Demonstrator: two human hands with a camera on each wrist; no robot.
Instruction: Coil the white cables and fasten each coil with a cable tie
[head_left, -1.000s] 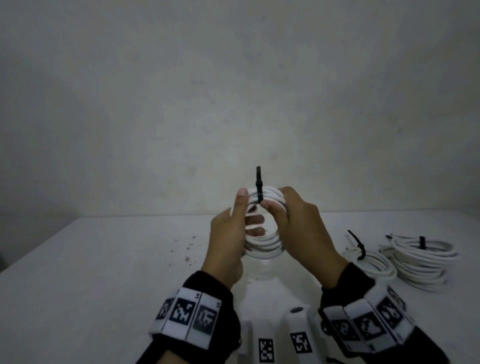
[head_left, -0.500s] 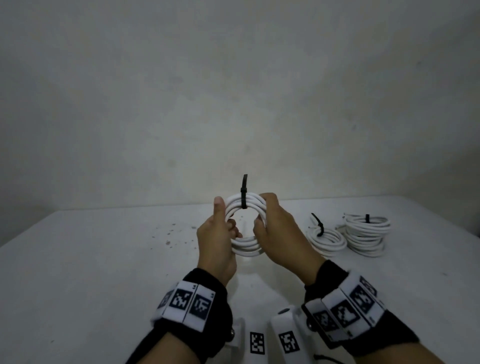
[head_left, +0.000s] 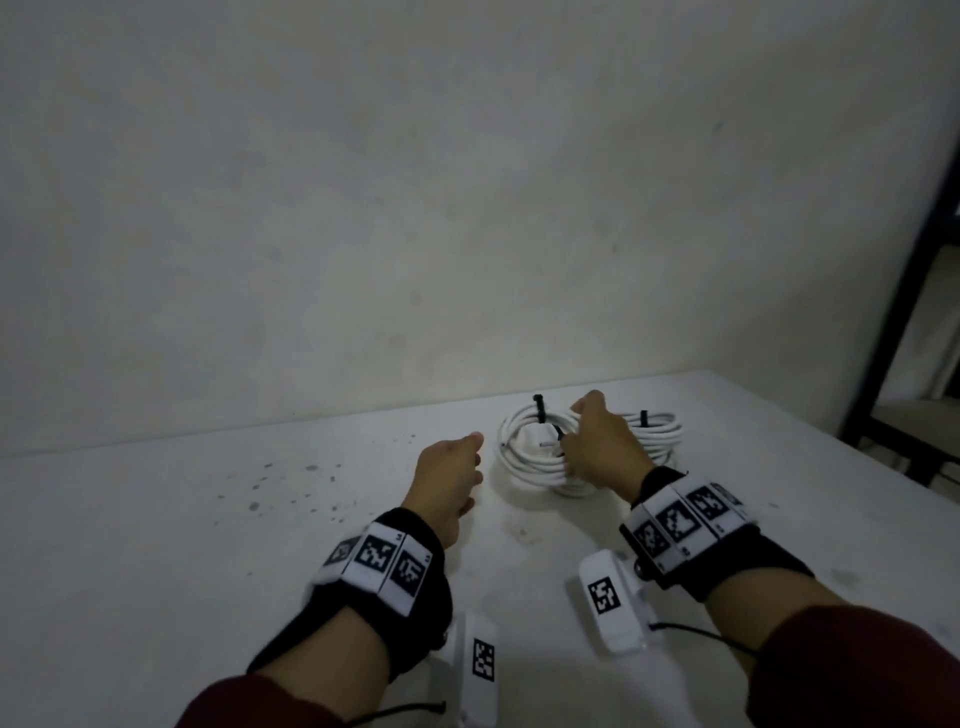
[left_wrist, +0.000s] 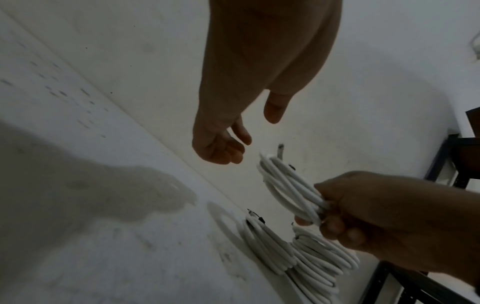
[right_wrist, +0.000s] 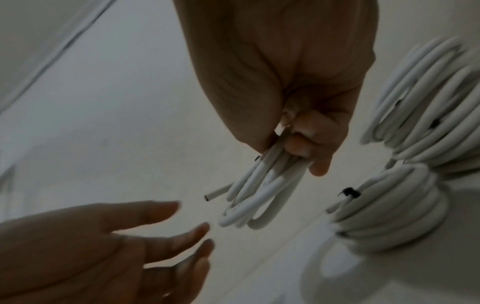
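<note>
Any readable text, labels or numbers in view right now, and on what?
No readable words or numbers.
Wristbands: black-and-white square marker patterns only; tiny marks beside them too small to read.
White wrist camera housings: one square marker each, no text.
Cable coils, ties, table: no print seen.

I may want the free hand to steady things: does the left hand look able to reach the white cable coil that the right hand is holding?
Probably yes. The left hand is open and holds nothing, just beside the white cable coil gripped by the right hand, with nothing between them.
</note>
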